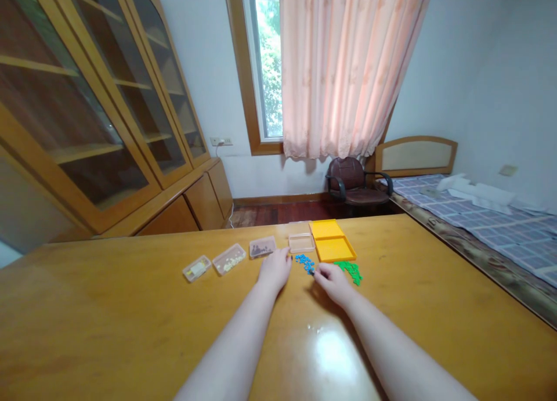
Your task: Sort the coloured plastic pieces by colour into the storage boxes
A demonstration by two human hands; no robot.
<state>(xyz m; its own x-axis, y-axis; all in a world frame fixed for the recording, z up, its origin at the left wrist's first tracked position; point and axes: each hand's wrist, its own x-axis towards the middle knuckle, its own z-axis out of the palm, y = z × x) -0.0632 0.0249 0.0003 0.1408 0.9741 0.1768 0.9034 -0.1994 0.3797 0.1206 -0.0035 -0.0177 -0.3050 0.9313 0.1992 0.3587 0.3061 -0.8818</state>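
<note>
My left hand (pixel 275 268) rests low over the table, just in front of a clear box (pixel 262 248) holding small dark pieces. A tiny dark piece (pixel 291 257) shows between its finger and thumb. My right hand (pixel 333 280) is closed in a pinch on a small dark piece (pixel 311 271), at the near edge of a scatter of small blue pieces (pixel 305 262). Right behind that hand lies a pile of small green pieces (pixel 351 271). The exact shape of the pinched pieces is too small to make out.
An opened yellow case (pixel 335 249) and an opened clear box (pixel 301 242) lie beyond the hands. Leftward are a clear box of pale pieces (pixel 230 259) and a small box with white and yellow contents (pixel 197 268). A chair (pixel 354 180) stands past the table's far edge.
</note>
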